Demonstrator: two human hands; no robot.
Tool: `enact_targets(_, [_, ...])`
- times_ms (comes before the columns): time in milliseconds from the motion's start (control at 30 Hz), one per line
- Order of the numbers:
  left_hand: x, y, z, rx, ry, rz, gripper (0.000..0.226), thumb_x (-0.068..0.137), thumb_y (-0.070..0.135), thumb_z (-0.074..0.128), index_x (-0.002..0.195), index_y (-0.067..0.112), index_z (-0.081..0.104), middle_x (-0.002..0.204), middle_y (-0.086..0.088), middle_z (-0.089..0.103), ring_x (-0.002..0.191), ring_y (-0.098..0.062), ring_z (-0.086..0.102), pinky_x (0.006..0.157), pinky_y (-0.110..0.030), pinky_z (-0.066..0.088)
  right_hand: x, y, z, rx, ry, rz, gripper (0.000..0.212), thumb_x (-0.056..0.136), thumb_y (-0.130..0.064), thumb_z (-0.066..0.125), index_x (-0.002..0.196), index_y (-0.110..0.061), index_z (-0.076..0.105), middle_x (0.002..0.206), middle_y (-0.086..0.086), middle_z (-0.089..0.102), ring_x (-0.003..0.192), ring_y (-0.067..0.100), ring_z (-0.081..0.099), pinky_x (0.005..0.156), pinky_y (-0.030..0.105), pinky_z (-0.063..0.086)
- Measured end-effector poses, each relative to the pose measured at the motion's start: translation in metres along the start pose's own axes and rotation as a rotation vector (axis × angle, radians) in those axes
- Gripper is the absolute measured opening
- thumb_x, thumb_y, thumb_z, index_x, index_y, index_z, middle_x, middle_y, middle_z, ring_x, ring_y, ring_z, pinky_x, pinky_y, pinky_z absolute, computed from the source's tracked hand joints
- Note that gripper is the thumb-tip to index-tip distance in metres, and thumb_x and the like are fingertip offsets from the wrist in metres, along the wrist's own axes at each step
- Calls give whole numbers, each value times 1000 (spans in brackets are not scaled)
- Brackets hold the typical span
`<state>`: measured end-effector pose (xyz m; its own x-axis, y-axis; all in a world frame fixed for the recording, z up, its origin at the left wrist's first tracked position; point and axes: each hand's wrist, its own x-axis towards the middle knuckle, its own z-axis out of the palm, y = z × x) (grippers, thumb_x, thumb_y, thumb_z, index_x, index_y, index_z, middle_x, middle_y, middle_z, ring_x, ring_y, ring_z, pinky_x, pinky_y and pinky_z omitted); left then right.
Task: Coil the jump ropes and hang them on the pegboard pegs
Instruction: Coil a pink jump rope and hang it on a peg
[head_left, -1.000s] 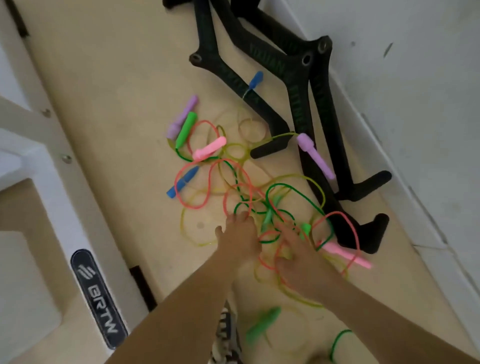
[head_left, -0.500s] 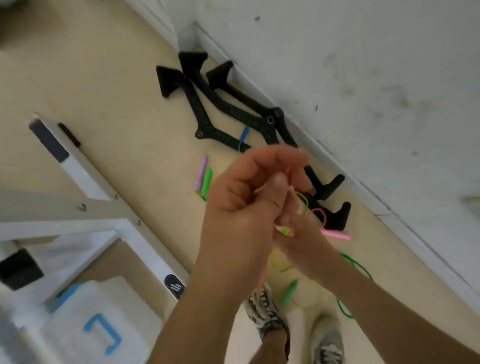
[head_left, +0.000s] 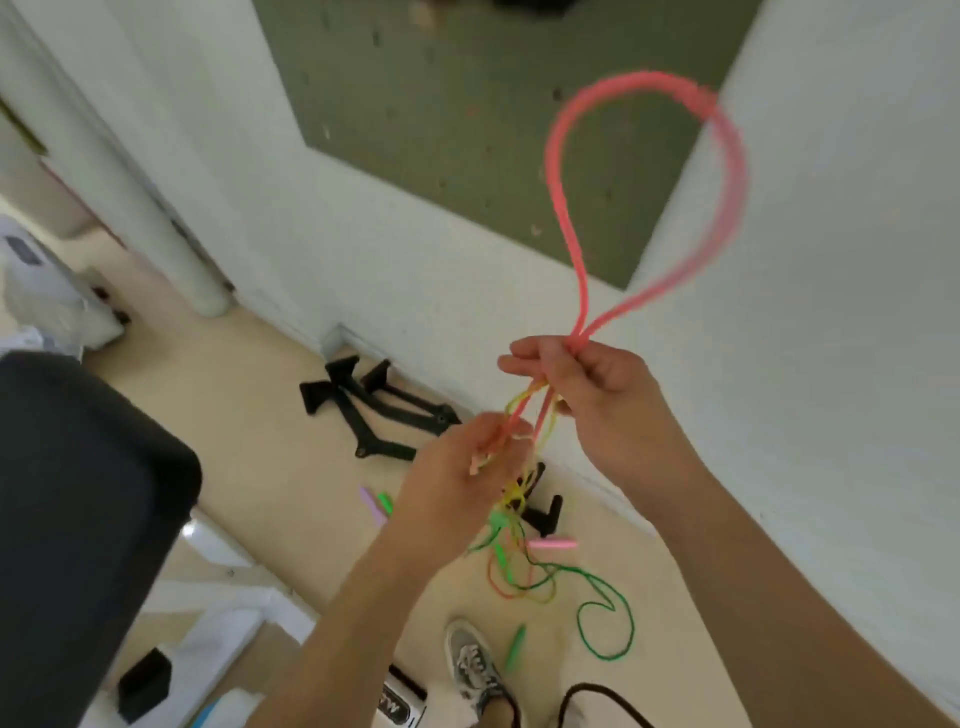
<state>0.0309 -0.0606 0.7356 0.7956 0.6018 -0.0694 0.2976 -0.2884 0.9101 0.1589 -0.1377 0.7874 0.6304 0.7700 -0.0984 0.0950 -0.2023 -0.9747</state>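
My right hand (head_left: 597, 395) pinches a pink jump rope (head_left: 727, 156) whose loop stands up above the fist, in front of the green pegboard (head_left: 467, 93) on the wall. My left hand (head_left: 462, 467) grips the pink and yellow strands just below. A tangle of yellow, green and pink ropes (head_left: 514, 551) hangs from both hands down to the floor. A pink handle (head_left: 553, 544) and a green handle (head_left: 516, 647) lie on the floor, with a green rope loop (head_left: 608, 623) beside them.
A black folded metal frame (head_left: 374, 410) lies along the wall's base. Purple and green handles (head_left: 378, 505) lie near it. A dark chair back (head_left: 78, 519) fills the left. My shoe (head_left: 475, 670) is on the floor below the hands, by a black cord (head_left: 597, 696).
I have risen from the floor pile; both hands lifted the tangled ropes up, and the pink loop now swings up in front of the pegboard.
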Motion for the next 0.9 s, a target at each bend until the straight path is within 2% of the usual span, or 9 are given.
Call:
enact_targets(67, [-5, 46, -14, -11, 31, 5, 22, 91, 22, 63, 78, 39, 66, 64, 15, 67, 64, 3, 60, 71, -23, 49, -19, -42, -30, -130, 60, -102, 24, 100, -27, 49, 99, -21, 72, 99, -14, 71, 93, -10, 60, 82, 4, 40])
enact_targets(167, [-7, 102, -41, 20, 97, 94, 29, 83, 12, 71, 67, 37, 68, 60, 14, 67, 57, 2, 58, 66, -18, 48, -43, -86, -68, -157, 249, -148, 23, 97, -28, 54, 90, -21, 74, 81, -6, 70, 76, 4, 63, 72, 17, 48])
enact_targets(333, [8, 173, -66, -370, 21, 201, 16, 88, -2, 61, 80, 12, 61, 62, 1, 68, 61, -7, 62, 61, -14, 48, -65, -143, -97, -78, 385, -151, 28, 96, -25, 56, 84, -6, 72, 61, 8, 63, 55, 16, 59, 51, 27, 48])
enact_targets(433, [29, 189, -78, -495, 146, 240, 25, 85, -6, 62, 78, 18, 67, 66, 5, 70, 67, -10, 64, 68, -21, 54, -71, -162, -103, -85, 498, -172, 37, 99, -28, 52, 79, -2, 70, 60, 7, 62, 52, 18, 57, 51, 28, 44])
enact_targets(533, [44, 178, -103, -319, 334, 224, 31, 82, -4, 67, 74, 26, 70, 65, 12, 68, 72, -14, 61, 71, -26, 49, -81, -183, -119, 176, 674, -169, 33, 101, -23, 48, 80, -5, 67, 58, 1, 56, 46, 9, 51, 43, 20, 38])
enact_targets(633, [60, 160, -124, 310, 393, 161, 31, 84, 0, 60, 80, 30, 68, 89, 6, 71, 90, -22, 64, 80, -27, 43, -87, -201, -135, 419, 638, -149, 32, 102, -21, 45, 85, -3, 66, 61, 1, 55, 50, 11, 51, 41, 18, 35])
enact_targets(700, [62, 160, -124, 599, 240, 203, 31, 86, 3, 57, 101, 28, 67, 120, 2, 65, 108, -22, 58, 88, -28, 41, -87, -210, -136, 572, 555, -100, 33, 103, -21, 45, 84, -2, 65, 62, 3, 53, 52, 11, 49, 39, 16, 33])
enact_targets(833, [31, 207, -64, 19, -363, 326, 77, 78, 34, 75, 144, 31, 36, 145, 19, 38, 133, 3, 34, 106, -19, 29, -79, -228, -124, 759, 378, -10, 36, 103, -23, 44, 79, -1, 60, 56, 3, 49, 47, 7, 46, 35, 11, 29])
enact_targets(900, [11, 220, -22, -123, -616, 314, 67, 80, 32, 71, 138, 30, 38, 135, 12, 50, 126, 3, 44, 101, -15, 37, -73, -238, -122, 845, 331, -15, 35, 102, -22, 45, 77, -1, 58, 56, 2, 48, 45, 5, 46, 33, 9, 29])
